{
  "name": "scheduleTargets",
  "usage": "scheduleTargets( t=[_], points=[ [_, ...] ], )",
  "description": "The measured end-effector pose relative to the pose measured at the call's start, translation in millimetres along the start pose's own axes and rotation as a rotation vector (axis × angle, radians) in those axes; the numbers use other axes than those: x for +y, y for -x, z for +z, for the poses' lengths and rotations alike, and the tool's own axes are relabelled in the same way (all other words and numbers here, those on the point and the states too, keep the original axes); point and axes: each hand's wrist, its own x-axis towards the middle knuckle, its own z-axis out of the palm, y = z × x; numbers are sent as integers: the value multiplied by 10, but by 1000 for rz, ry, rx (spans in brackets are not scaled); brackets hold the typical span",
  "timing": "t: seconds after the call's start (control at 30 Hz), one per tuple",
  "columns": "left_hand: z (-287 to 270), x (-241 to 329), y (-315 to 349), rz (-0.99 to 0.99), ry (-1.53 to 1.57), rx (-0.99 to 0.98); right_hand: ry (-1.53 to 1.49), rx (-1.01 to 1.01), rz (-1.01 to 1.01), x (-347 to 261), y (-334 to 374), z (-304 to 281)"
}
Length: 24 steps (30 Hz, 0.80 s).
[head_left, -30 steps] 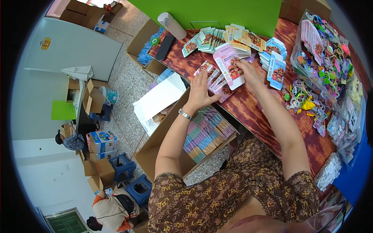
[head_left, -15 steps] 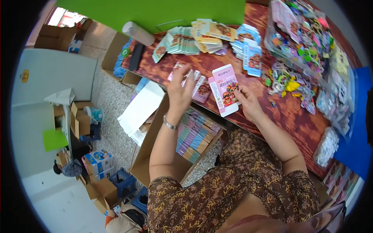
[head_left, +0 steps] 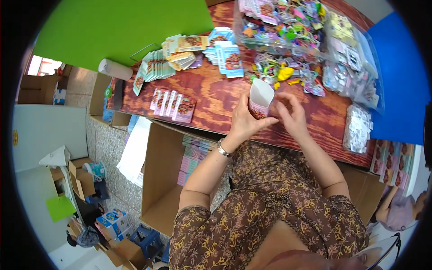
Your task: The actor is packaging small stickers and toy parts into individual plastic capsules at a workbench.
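Note:
A small pink carton (head_left: 261, 95) with its top end gaping stands squeezed between the thumb and fingers of my left hand (head_left: 243, 118), above the table's front edge. My right hand (head_left: 293, 116) is just to its right, fingers bent and apart, with nothing visible in them. Beyond the carton lies a loose heap of colourful small trinkets (head_left: 279, 71). Left of my hands, a short row of pink boxes (head_left: 173, 106) rests near the table edge. Flat blue cartons (head_left: 228, 58), yellow cartons (head_left: 184, 47) and green cartons (head_left: 155, 66) are stacked farther back.
A clear plastic bin (head_left: 270, 44) overflows with trinkets at the back. Clear bags (head_left: 351, 74) and a silvery packet (head_left: 357, 128) lie on the right. Below the table edge stands a large cardboard box (head_left: 164, 166) containing stacked small boxes. A white roll (head_left: 115, 69) is at the far left.
The flat pink carton has been opened into a tube and passed from my right hand to my left. My left hand has left the pink boxes. The view has swung right.

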Motion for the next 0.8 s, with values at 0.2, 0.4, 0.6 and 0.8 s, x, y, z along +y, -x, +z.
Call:
scheduleTargets(
  t=[0.2, 0.4, 0.6, 0.8],
  points=[
    [789, 1, 181, 74, -150, 177, 483, 193, -523, -89, 402, -426],
    [1148, -25, 296, 296, -215, 198, 418, 263, -488, 167, 514, -572],
    [1199, -56, 361, 309, -220, 121, 534, 110, -559, 129, 581, -760],
    [1248, -70, 464, 373, -329, 111, 149, 12, -38, 25, 378, -1002]
  ],
)
